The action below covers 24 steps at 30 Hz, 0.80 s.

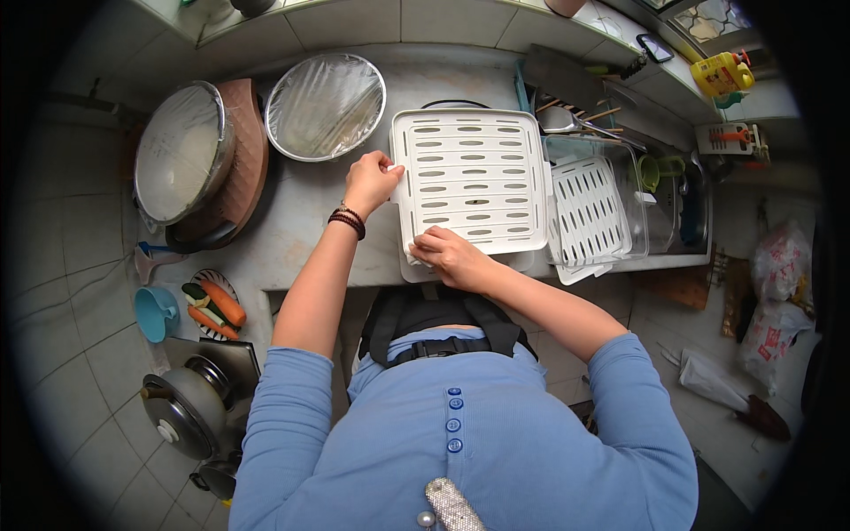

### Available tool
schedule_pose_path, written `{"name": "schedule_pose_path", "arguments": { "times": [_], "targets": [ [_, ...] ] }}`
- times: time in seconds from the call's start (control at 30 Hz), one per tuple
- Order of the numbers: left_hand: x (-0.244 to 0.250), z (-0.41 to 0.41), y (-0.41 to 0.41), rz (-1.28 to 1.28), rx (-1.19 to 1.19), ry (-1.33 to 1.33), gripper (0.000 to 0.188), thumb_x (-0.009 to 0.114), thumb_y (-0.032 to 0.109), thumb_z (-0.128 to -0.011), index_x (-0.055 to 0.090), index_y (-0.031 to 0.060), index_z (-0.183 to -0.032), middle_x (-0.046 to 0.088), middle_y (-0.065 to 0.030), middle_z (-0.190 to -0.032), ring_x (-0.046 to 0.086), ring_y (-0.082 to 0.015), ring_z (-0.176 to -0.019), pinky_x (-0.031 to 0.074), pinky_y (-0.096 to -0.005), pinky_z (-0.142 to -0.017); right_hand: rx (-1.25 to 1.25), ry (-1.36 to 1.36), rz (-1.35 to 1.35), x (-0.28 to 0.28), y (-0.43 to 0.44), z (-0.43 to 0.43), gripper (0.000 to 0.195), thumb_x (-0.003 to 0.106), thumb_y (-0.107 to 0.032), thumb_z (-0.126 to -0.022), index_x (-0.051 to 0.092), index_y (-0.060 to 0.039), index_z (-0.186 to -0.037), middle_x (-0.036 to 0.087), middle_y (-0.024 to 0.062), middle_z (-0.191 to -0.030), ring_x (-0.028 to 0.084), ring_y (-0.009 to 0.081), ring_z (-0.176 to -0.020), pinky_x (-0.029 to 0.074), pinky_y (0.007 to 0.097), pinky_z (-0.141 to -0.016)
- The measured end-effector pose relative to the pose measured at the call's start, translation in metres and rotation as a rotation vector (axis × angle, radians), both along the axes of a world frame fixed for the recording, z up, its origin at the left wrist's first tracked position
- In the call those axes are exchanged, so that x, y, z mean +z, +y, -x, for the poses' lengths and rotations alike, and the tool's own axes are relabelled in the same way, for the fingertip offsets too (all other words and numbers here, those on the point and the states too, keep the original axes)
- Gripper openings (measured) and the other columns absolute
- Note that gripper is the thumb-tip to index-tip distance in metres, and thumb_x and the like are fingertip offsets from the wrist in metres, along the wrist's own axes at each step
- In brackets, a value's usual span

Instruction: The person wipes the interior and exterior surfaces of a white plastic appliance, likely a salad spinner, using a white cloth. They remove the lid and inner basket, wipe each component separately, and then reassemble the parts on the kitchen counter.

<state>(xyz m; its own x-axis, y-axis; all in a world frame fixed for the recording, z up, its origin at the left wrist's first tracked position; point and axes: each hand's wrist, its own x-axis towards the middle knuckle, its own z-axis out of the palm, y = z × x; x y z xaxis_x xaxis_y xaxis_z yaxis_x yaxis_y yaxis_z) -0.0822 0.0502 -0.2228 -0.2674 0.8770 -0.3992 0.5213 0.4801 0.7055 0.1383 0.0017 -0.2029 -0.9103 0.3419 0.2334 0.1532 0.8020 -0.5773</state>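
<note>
A white slotted plastic drain tray (pixel 491 150) lies on a container on the counter in front of me. My left hand (pixel 372 178) pinches the tray's left rim with its fingertips. At the near left corner, my right hand (pixel 455 259) presses a small white cloth or tissue (pixel 417 257) against the edge. Its fingers cover part of that corner. Just right of the tray stands a clear plastic bin (pixel 639 232) with a second white slotted tray (pixel 591 216) leaning in it.
Two film-covered bowls (pixel 325 109) (pixel 179 156) stand at the left, one by a pinkish board (pixel 247 126). Nearer are a plate with carrots (pixel 222 302), a blue jug (pixel 156 313) and a lidded pot (pixel 189 411). A sink (pixel 704 219) and utensils (pixel 561 121) are at right.
</note>
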Motion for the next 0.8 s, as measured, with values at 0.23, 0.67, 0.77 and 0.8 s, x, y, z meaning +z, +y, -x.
{"name": "schedule_pose_path", "arguments": {
  "times": [0.23, 0.67, 0.77, 0.8],
  "targets": [
    [0.0, 0.001, 0.001, 0.002, -0.007, -0.049, 0.03, 0.072, 0.025, -0.082, 0.065, -0.0014, -0.094, 0.066, -0.007, -0.078, 0.067, -0.0174, -0.067, 0.057, -0.0322, -0.058, -0.167, 0.059, 0.295, -0.003, -0.004, 0.008, 0.03, 0.065, 0.001, -0.067, 0.066, 0.0, -0.098, 0.056, 0.0086, -0.094, 0.053, 0.0281, -0.089, 0.048, 0.0367, -0.083],
    [-0.014, 0.003, 0.0, -0.057, -0.036, 0.063, 0.031, 0.071, 0.03, -0.08, 0.066, 0.0017, -0.094, 0.068, -0.01, -0.077, 0.068, -0.0238, -0.065, 0.054, -0.0361, -0.065, -0.758, -0.25, 0.272, -0.005, 0.018, 0.051, 0.023, 0.072, -0.024, -0.077, 0.072, -0.0013, -0.08, 0.066, 0.0186, -0.075, 0.062, 0.0338, -0.082, 0.046, 0.0407, -0.082],
    [0.0, -0.001, -0.001, -0.01, 0.004, -0.019, 0.031, 0.071, 0.029, -0.08, 0.066, 0.0022, -0.093, 0.069, -0.0102, -0.078, 0.068, -0.0239, -0.064, 0.054, -0.0364, -0.066, -0.654, -0.419, 0.339, 0.006, 0.012, 0.046, 0.025, 0.074, -0.027, -0.075, 0.073, -0.0023, -0.077, 0.066, 0.0192, -0.07, 0.063, 0.0349, -0.074, 0.046, 0.0419, -0.081],
    [-0.004, -0.001, -0.001, -0.024, -0.008, 0.004, 0.03, 0.071, 0.029, -0.08, 0.065, 0.0021, -0.092, 0.069, -0.0106, -0.078, 0.068, -0.0234, -0.064, 0.054, -0.0359, -0.066, -0.699, -0.315, 0.233, 0.005, 0.009, 0.047, 0.027, 0.075, -0.028, -0.074, 0.071, -0.0016, -0.07, 0.064, 0.0183, -0.064, 0.061, 0.0351, -0.065, 0.044, 0.042, -0.08]
  ]
}}
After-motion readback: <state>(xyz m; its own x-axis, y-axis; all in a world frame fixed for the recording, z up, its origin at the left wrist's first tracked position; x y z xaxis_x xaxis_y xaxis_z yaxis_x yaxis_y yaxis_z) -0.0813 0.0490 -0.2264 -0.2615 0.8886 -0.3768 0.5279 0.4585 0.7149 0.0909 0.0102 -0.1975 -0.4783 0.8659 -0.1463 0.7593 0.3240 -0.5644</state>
